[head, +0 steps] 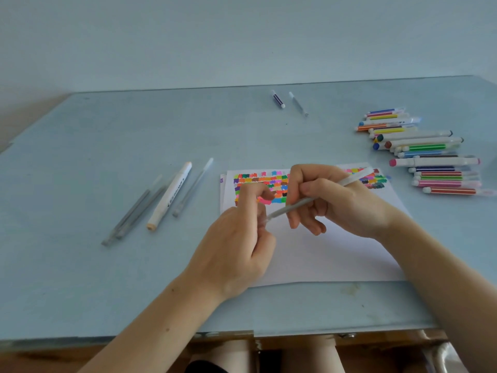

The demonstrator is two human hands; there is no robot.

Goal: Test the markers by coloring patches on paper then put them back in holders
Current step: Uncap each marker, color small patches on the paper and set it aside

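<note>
- Your right hand (336, 200) fingers (309, 188) grip a slim grey pen (301, 203) mid-barrel above the paper (322, 251); your left hand (242, 246) fingers (262, 211) pinch its near tip, seemingly the cap.
- Pull unevenly and the cap may jump free, the bare tip streaking the white sheet or your hand.
- The colour patches (258, 181) fill the far strip of the paper, just beyond your knuckles; a slipped stroke could overrun them.
- Left on the worktop (80, 170) lie more grey pens (134, 211) and a white marker (172, 192); right, a loose pile of markers (422, 152) that could roll.
- No holder is in sight.
</note>
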